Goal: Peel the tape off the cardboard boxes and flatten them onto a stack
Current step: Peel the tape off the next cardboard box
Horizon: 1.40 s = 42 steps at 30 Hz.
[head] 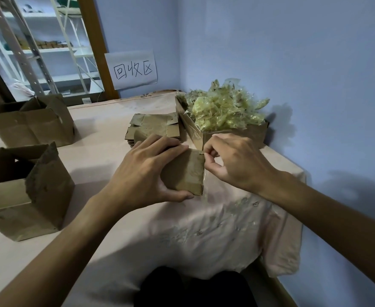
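Left hand (145, 171) grips a small cardboard box (185, 171) above the table's middle while right hand (233, 161) pinches clear tape (204, 173) at its edge. Flattened stack (154, 127) waits behind; two boxes (30, 122) near the left edge look undone.

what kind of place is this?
Probably a small recycling or packing corner of a storeroom: a handwritten wall sign reading 回收区 (recycling area), a stack of flattened cardboard, a box heaped with peeled tape, and shelving behind.
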{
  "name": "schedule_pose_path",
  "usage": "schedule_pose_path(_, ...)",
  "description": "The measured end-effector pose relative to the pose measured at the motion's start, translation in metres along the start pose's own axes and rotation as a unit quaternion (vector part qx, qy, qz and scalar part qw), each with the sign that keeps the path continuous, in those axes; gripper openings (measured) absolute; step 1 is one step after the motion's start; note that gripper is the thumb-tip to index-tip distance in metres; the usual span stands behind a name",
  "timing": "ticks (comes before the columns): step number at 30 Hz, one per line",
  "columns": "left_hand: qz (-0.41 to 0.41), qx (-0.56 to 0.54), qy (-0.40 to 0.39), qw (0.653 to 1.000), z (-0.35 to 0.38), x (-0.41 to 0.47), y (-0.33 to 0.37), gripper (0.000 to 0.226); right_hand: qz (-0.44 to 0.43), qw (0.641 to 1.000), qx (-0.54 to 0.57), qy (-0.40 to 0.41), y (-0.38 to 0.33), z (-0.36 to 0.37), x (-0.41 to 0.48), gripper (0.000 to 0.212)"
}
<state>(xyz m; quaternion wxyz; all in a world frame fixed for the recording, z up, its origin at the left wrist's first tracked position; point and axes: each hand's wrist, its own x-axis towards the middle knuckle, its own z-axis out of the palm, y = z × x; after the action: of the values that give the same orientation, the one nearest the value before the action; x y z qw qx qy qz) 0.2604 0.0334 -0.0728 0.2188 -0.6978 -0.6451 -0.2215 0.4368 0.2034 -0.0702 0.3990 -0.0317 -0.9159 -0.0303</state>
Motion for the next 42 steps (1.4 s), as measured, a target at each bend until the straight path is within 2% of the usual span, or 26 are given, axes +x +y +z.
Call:
schedule_pose_path(2,0.002,-0.003,-0.001,1.000,0.000,-0.002,0.000,0.096,0.025,0.998,0.050,-0.018,0.001,-0.003,-0.001,0.007)
schedule_pose_path(5,0.003,-0.004,0.001,1.000,-0.001,-0.004,0.000,0.095,0.046,0.994,0.092,-0.034,0.002,-0.006,-0.001,0.024)
schedule_pose_path(9,0.002,-0.007,0.009,1.000,0.000,-0.005,-0.002,0.095,0.030,0.995,0.088,-0.043,0.006,-0.007,0.001,0.019)
schedule_pose_path(12,0.002,-0.005,0.011,1.000,0.000,-0.005,-0.002,0.095,0.008,0.998,0.053,-0.021,0.005,-0.006,0.002,0.013)
schedule_pose_path(17,0.004,0.004,0.008,1.000,0.001,-0.002,0.001,0.095,-0.080,0.991,-0.105,0.011,0.000,-0.004,0.003,0.016)
schedule_pose_path(19,0.003,0.005,0.008,1.000,0.001,-0.002,0.001,0.096,-0.081,0.990,-0.111,0.028,-0.002,-0.002,0.004,0.016)
schedule_pose_path(21,0.003,0.005,0.007,1.000,0.001,-0.004,0.001,0.096,-0.048,0.995,-0.084,0.033,-0.004,0.001,0.002,0.014)
schedule_pose_path(25,0.000,-0.001,0.015,1.000,0.000,-0.009,0.001,0.096,0.093,0.994,0.045,0.021,-0.011,0.005,-0.003,0.007)
schedule_pose_path(30,-0.003,-0.019,0.027,0.999,-0.005,-0.023,-0.004,0.094,0.188,0.953,0.236,-0.033,-0.014,-0.005,0.004,0.005)
schedule_pose_path(32,-0.009,-0.029,0.024,0.999,-0.006,-0.033,-0.007,0.094,0.183,0.947,0.257,-0.069,-0.018,-0.008,0.007,0.012)
schedule_pose_path(35,-0.019,-0.029,0.024,0.999,-0.008,-0.047,-0.009,0.093,0.149,0.958,0.229,-0.087,-0.031,-0.004,0.010,0.013)
schedule_pose_path(42,-0.020,-0.031,0.057,0.998,-0.006,-0.064,-0.008,0.091,0.167,0.958,0.233,-0.008,-0.056,0.009,0.008,0.010)
